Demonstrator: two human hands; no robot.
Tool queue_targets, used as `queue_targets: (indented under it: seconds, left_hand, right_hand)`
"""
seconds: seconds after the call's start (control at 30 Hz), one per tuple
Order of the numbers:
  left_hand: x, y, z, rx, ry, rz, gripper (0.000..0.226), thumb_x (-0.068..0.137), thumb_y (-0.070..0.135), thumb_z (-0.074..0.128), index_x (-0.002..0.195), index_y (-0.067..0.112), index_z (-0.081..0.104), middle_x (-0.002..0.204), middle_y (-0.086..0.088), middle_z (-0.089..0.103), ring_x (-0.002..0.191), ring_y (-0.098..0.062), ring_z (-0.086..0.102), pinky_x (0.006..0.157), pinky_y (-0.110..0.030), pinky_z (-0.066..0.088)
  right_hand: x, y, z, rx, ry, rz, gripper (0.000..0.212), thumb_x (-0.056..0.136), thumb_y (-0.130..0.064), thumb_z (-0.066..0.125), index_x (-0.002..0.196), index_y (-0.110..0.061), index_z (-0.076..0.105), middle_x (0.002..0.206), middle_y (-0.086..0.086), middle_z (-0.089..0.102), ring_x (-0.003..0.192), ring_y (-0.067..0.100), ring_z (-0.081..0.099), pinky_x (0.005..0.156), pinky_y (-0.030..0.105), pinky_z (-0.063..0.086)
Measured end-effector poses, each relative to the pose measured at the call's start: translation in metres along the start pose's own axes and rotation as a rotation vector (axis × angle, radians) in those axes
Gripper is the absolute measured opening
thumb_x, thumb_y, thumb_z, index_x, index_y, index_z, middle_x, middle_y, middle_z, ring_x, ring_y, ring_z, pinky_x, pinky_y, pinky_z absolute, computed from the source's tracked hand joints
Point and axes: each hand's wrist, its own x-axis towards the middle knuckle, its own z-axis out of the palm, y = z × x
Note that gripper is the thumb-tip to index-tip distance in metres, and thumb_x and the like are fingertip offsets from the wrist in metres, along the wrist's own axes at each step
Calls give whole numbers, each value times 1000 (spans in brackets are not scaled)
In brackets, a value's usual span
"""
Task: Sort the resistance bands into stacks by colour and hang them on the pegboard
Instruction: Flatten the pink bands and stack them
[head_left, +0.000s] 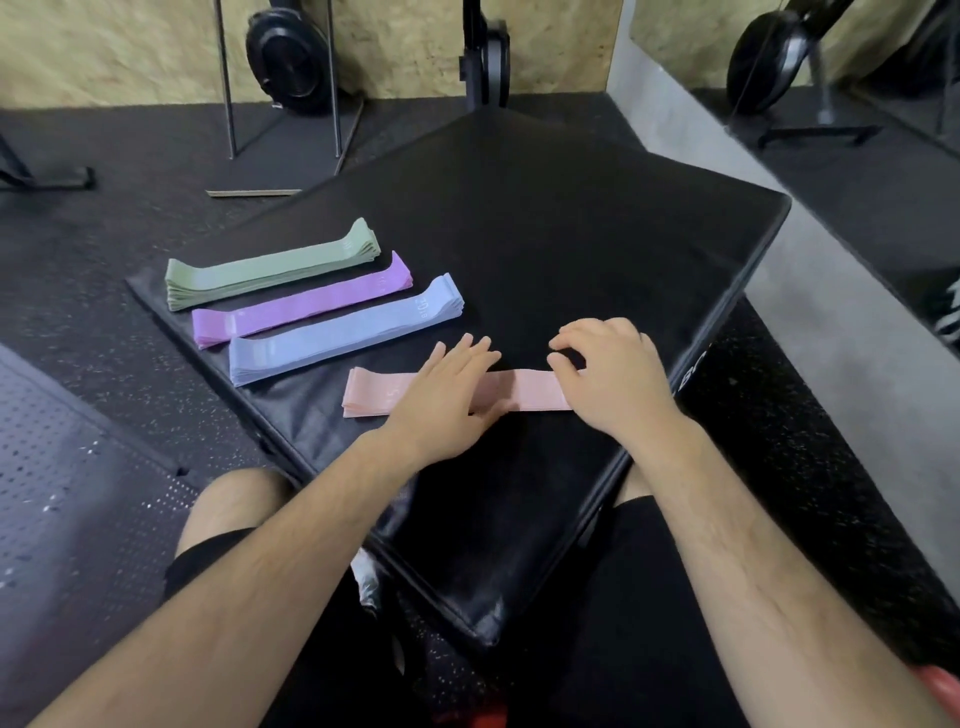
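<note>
View from the head cam, looking down at a seated person's forearms over a black padded block (571, 234) on a dark gym floor (104, 364).

Four stacks of flat resistance bands lie on the block, side by side w/ small gaps between them. From far to near: green stack (270, 267), purple stack (301, 304), blue stack (343, 332), then pink stack (374, 397). The first 3 sit at the block's left part and slant up to the right. The pink one is nearest the person, approx level, mid-block.

L hand (447, 395) lies palm down across the middle of the pink stack, fingers straight and close together, pressing on it.

R hand (613, 379) is at the pink stack's right end w/ fingers curled and thumb tip touching the band's edge. It covers that end, so can't tell if it pinches the bands or only rests there.

Black weight plates (288, 57) lean by the far wall. A bare knee (234, 499) in black shorts shows by the block's near corner.
</note>
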Motion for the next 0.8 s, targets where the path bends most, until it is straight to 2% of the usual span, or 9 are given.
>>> queue_targets:
  seconds: [0.07, 0.13, 0.2, 0.23, 0.3, 0.43, 0.57, 0.67, 0.8]
  left_hand:
    - [-5, -8, -10, 95, -43, 8, 66, 98, 52, 52, 151, 16, 37, 162, 0, 29, 152, -19, 19, 123, -36, 4]
    - [-5, -17, -17, 134, -114, -32, 64, 97, 52, 52, 151, 20, 38, 156, 3, 39, 146, -19, 32, 119, -37, 19]
    - [-4, -24, -21, 151, -158, -51, 58, 96, 51, 53, 146, 26, 43, 148, 8, 46, 138, -18, 42, 109, -38, 33]
    - [-4, -26, -22, 151, -172, -57, 57, 94, 51, 55, 145, 28, 44, 147, 9, 46, 137, -18, 42, 107, -39, 35]
    - [-3, -25, -24, 150, -182, -65, 56, 93, 50, 59, 144, 30, 47, 141, 9, 49, 132, -17, 46, 102, -40, 38]
    - [5, -19, -27, 188, -165, -67, 47, 90, 46, 66, 132, 28, 56, 120, 5, 54, 118, -19, 52, 92, -37, 38]
    - [11, -12, -34, 177, -244, -97, 52, 85, 43, 72, 126, 21, 50, 119, 2, 50, 114, -19, 47, 94, -37, 37]
    - [18, -12, -41, 106, -252, -119, 38, 86, 35, 67, 118, 25, 49, 115, 5, 51, 108, -18, 52, 86, -35, 38]
    - [25, -11, -52, 76, -268, -118, 26, 88, 36, 62, 105, 28, 45, 105, 6, 58, 87, -17, 55, 75, -34, 41]
  right_hand:
    - [5, -19, -2, 10, -161, -99, 32, 101, -33, 54, 131, -28, 63, 138, -13, 60, 131, 19, 47, 106, 37, 34]
    - [10, -38, -3, -9, -340, -121, 41, 102, -29, 52, 143, -27, 54, 148, -10, 52, 138, 20, 44, 109, 38, 33]
    - [17, -50, -3, -46, -500, -80, 42, 101, -26, 53, 143, -25, 53, 147, -6, 52, 134, 25, 48, 105, 38, 37]
    - [21, -53, -1, -73, -538, -75, 36, 99, -23, 55, 135, -25, 58, 138, -4, 56, 126, 27, 54, 100, 38, 42]
    - [28, -57, 1, -135, -558, -71, 28, 93, -20, 59, 121, -25, 63, 121, -4, 60, 109, 27, 60, 91, 41, 51]
    - [40, -62, 0, -165, -601, -53, 41, 91, -21, 64, 131, -26, 60, 126, -4, 56, 108, 23, 60, 88, 40, 53]
    - [47, -65, -2, -142, -685, -10, 39, 86, -20, 65, 124, -26, 58, 119, 1, 58, 104, 23, 59, 83, 40, 54]
    - [46, -69, -4, -166, -693, -30, 32, 89, -19, 57, 121, -23, 56, 115, 4, 53, 107, 23, 49, 84, 40, 51]
    - [33, -73, -2, -206, -561, -78, 29, 92, -19, 54, 121, -19, 56, 109, 4, 55, 111, 26, 49, 79, 36, 39]
